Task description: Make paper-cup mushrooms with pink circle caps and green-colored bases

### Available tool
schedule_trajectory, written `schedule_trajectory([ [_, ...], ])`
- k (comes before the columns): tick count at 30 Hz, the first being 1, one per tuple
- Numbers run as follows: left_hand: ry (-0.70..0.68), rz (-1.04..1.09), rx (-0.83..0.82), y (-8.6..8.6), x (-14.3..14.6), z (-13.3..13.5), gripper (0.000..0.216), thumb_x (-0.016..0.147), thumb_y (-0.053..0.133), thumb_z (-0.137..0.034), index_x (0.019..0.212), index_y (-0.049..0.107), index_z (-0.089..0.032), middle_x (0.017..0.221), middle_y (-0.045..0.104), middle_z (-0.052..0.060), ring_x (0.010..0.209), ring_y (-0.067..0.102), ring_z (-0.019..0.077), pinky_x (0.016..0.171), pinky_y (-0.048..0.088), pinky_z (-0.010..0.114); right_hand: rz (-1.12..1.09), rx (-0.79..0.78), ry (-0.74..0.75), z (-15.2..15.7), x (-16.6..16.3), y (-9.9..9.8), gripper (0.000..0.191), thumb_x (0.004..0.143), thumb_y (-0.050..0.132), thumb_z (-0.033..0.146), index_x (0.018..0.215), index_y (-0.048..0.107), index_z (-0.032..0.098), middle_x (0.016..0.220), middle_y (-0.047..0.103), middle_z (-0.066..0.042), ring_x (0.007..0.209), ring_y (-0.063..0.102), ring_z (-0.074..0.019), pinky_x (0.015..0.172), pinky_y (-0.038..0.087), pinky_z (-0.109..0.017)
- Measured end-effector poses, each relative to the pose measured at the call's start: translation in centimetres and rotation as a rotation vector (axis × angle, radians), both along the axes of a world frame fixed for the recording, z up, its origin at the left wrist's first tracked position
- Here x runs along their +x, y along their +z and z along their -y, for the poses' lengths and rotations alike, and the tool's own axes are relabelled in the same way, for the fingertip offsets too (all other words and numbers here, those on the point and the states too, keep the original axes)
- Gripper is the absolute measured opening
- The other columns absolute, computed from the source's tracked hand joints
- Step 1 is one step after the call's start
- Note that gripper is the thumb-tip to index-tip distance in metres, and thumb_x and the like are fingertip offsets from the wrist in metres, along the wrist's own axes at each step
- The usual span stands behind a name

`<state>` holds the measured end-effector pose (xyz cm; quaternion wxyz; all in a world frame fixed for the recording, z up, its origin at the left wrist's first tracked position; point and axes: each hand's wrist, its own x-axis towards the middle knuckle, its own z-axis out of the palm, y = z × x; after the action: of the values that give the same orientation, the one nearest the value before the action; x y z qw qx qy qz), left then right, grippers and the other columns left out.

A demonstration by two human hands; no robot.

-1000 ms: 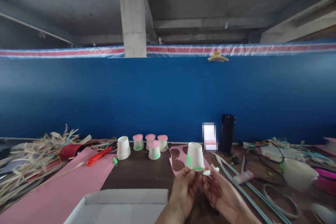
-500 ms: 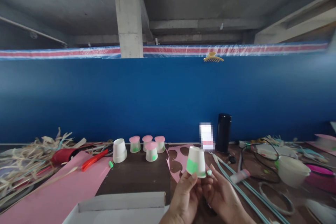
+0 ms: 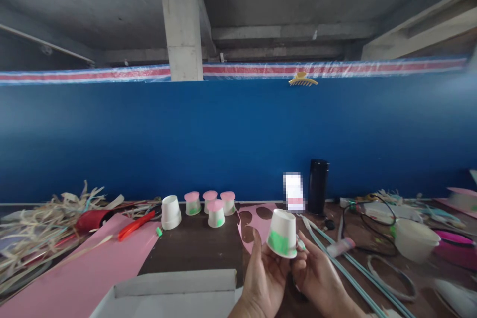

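Observation:
My left hand [image 3: 264,278] holds an upside-down white paper cup [image 3: 282,233] with a green painted patch, tilted a little to the right. Beside it my right hand [image 3: 317,280] grips a small green-tipped marker [image 3: 300,245] whose tip is close to the cup's rim. Both hands hover over the dark wooden table [image 3: 197,248] near its front. Further back stand several upturned cups with pink tops [image 3: 212,204] and a plain white stack of cups [image 3: 172,211].
Pink paper sheet [image 3: 93,263] and red scissors [image 3: 136,225] lie at the left, by a pile of straw strips [image 3: 40,228]. A white cardboard box [image 3: 175,293] sits at the front edge. A black flask [image 3: 318,187], cables and a white bowl [image 3: 415,241] are at the right.
The cup has turned in my left hand so more of the green patch faces me, and it tilted right. My right hand moved in closer to the cup's rim.

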<state>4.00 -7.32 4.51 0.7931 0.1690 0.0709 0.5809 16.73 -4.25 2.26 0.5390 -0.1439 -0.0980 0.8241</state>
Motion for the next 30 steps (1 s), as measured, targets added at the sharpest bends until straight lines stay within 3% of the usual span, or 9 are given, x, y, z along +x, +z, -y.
schedule_trajectory([
  [6,0.063,0.005,-0.099,-0.1,0.3,0.1,0.051,0.08,0.056,-0.051,0.101,0.063,-0.005,0.09,0.069,0.015,0.075,0.065,0.0202,0.065,0.051,0.027,0.014,-0.05,0.018,-0.1,0.0,0.1,0.01,0.084,0.059,0.02,0.076,0.057,0.013,0.051,0.059,0.004,0.041,0.056,-0.0045,0.042,0.05,-0.013],
  [13,0.09,0.003,-0.158,0.0,0.3,-0.1,0.047,0.079,0.059,-0.05,0.098,0.063,-0.006,0.088,0.069,0.014,0.074,0.065,0.0195,0.068,0.053,0.029,0.074,-0.083,0.03,0.0,-0.3,0.1,0.012,0.084,0.059,0.021,0.079,0.059,0.01,0.052,0.06,0.001,0.043,0.057,-0.006,0.041,0.048,-0.014],
  [20,0.163,0.006,-0.195,-0.7,-0.7,-1.2,0.048,0.075,0.062,-0.052,0.1,0.062,-0.011,0.082,0.067,0.01,0.068,0.062,0.0178,0.064,0.051,0.029,0.325,-0.085,-0.046,0.4,-0.2,0.7,0.014,0.078,0.067,0.027,0.081,0.06,0.015,0.069,0.069,-0.003,0.049,0.063,-0.01,0.037,0.047,-0.014],
  [25,0.207,-0.028,-0.181,-1.2,-1.4,-2.0,0.053,0.074,0.061,-0.055,0.107,0.061,-0.013,0.082,0.065,0.006,0.063,0.059,0.0137,0.058,0.048,0.025,0.357,-0.041,-0.166,0.2,0.9,1.1,0.016,0.072,0.072,0.024,0.078,0.059,0.016,0.082,0.07,-0.005,0.048,0.058,-0.0073,0.037,0.047,-0.015],
  [30,0.27,-0.103,-0.217,-1.8,-1.2,-2.3,0.052,0.073,0.064,-0.053,0.105,0.061,-0.013,0.085,0.065,0.007,0.067,0.061,0.0142,0.058,0.048,0.024,0.278,0.114,-0.31,-0.1,1.9,1.6,0.026,0.069,0.076,0.024,0.09,0.063,0.014,0.06,0.058,0.005,0.044,0.049,-0.0023,0.036,0.042,-0.011],
])
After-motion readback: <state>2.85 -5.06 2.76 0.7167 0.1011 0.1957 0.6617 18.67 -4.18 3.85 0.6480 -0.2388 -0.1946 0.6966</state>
